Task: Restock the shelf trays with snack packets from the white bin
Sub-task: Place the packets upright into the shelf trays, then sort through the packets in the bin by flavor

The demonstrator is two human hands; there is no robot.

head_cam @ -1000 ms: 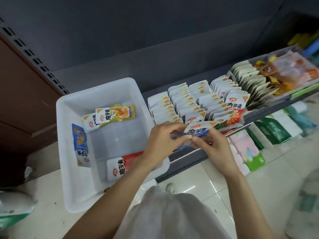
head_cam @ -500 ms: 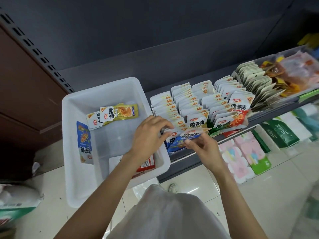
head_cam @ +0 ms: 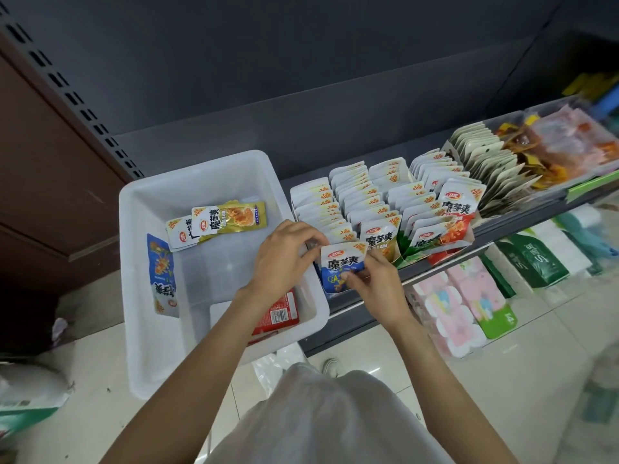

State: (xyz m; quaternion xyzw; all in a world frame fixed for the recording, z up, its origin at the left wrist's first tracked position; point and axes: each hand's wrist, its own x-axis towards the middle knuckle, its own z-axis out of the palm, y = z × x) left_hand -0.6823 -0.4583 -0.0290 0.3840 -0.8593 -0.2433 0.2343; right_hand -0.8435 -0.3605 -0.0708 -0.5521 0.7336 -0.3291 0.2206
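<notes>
A blue-and-white snack packet stands upright at the front of the leftmost shelf tray row. My left hand pinches its top left corner and my right hand grips its lower right edge. The white bin sits on the shelf to the left. Inside it lie yellow packets, a blue packet against the left wall, and a red packet partly hidden under my left forearm.
Further tray rows of white-topped packets fill the shelf to the right, then plain pouches and orange snacks. Tissue packs and green packs stand on the floor below. A dark shelf back panel rises behind.
Both hands have brought the blue packet from in front of the shelf edge up into the front of the left tray row, where it now stands upright.
</notes>
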